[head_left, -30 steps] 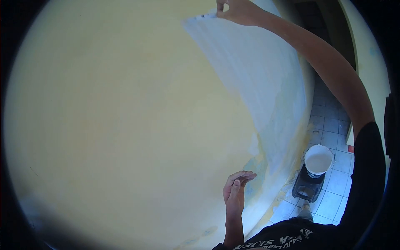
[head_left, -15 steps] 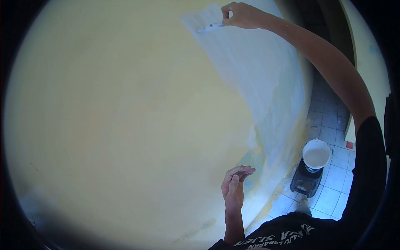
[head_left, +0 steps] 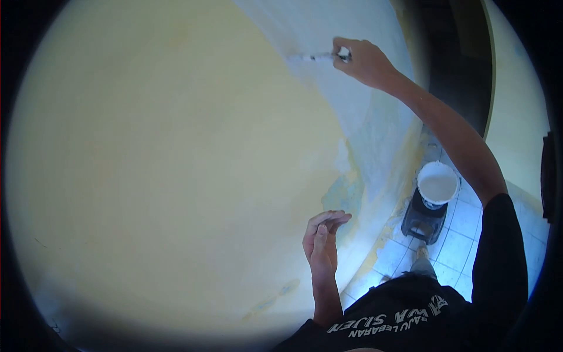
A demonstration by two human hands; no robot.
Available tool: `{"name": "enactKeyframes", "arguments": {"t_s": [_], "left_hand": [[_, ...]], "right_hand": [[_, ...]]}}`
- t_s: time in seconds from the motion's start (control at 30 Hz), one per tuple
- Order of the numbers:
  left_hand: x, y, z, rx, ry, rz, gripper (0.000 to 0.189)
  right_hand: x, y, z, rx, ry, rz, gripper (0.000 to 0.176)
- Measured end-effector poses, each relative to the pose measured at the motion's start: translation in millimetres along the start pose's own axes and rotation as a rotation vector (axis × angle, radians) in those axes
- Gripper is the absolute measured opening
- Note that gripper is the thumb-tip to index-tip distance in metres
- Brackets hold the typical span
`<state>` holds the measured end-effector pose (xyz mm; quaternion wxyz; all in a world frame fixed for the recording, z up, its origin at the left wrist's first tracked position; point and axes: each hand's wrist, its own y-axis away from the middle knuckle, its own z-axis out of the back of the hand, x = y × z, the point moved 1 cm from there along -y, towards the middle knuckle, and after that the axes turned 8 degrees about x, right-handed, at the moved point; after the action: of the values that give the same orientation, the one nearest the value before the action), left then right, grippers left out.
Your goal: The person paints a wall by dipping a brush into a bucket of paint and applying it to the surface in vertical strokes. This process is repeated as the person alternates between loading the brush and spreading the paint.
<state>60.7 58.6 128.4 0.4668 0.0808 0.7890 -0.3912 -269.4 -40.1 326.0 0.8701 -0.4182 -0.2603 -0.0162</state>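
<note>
A pale yellow plaster wall (head_left: 164, 164) fills the view, whiter toward one o'clock; light square floor tiles (head_left: 460, 249) lie at four o'clock.

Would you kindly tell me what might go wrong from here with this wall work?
1. The bucket stands on a small stool close to the person; a step might tip it.
2. The right hand works the tool at full reach on the wall; white coat may drip onto the tiles.
</note>
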Motion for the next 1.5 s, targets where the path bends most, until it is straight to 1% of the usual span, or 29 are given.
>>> {"name": "enactKeyframes", "arguments": {"t_s": [0.1,0.23,0.33,0.43,0.5,0.6,0.63,0.73,0.77,0.8,0.83,0.9,1.0,1.1,1.17,1.27,1.37,1.47,1.5], "left_hand": [[-7,-1,-2,0.048,-0.030,-0.002,0.035],[-7,1,-4,0.039,-0.019,-0.006,0.035],[-9,7,-5,0.028,-0.015,0.012,0.035],[-4,6,-8,0.035,-0.019,0.011,0.036],[-3,7,-6,0.026,-0.028,0.000,0.037],[-1,9,-4,-0.011,-0.047,-0.007,0.036],[0,10,-3,-0.018,-0.045,-0.006,0.036],[5,17,0,-0.040,-0.038,-0.009,0.036],[5,18,0,-0.042,-0.041,-0.011,0.035],[5,19,0,-0.042,-0.045,-0.011,0.035],[2,20,1,-0.042,-0.044,-0.009,0.034],[0,20,0,-0.041,-0.040,-0.015,0.034],[-2,20,-2,-0.039,-0.032,-0.002,0.034],[0,17,-1,-0.022,-0.021,0.003,0.034],[4,13,-5,-0.012,-0.013,-0.001,0.035],[8,10,-6,-0.023,-0.010,0.012,0.035],[15,4,-7,-0.046,-0.009,0.031,0.035],[26,-10,-13,-0.053,-0.008,0.062,0.036],[28,-16,-15,-0.046,-0.009,0.073,0.036]], "right_hand": [[-15,13,-33,0.187,0.023,-0.005,0.021],[-40,38,-37,0.502,0.192,-0.056,0.021],[-61,37,-50,0.429,0.244,0.051,0.023],[-52,3,-41,0.325,0.125,0.074,0.028],[-36,-18,-27,0.193,0.123,0.103,0.021],[-14,-23,-3,0.106,-0.008,-0.001,0.021],[-18,-22,-3,0.027,-0.035,0.037,0.021],[-27,-5,-21,-0.097,-0.017,0.052,0.022],[-38,7,-40,-0.061,0.042,0.101,0.022],[-44,25,-54,0.088,0.037,0.073,0.021],[-47,45,-69,0.107,0.058,0.072,0.019],[-49,68,-70,0.365,0.101,-0.038,0.020],[-46,74,-61,0.618,0.262,0.003,0.017],[-33,48,-56,0.382,0.160,0.086,0.017],[-17,19,-34,0.201,0.152,0.157,0.016],[15,4,6,0.148,0.013,0.067,0.015],[25,8,22,-0.021,-0.075,0.095,0.025],[-11,28,-33,0.050,0.020,0.120,0.014],[-20,44,-50,0.127,0.044,0.120,0.015]]}}
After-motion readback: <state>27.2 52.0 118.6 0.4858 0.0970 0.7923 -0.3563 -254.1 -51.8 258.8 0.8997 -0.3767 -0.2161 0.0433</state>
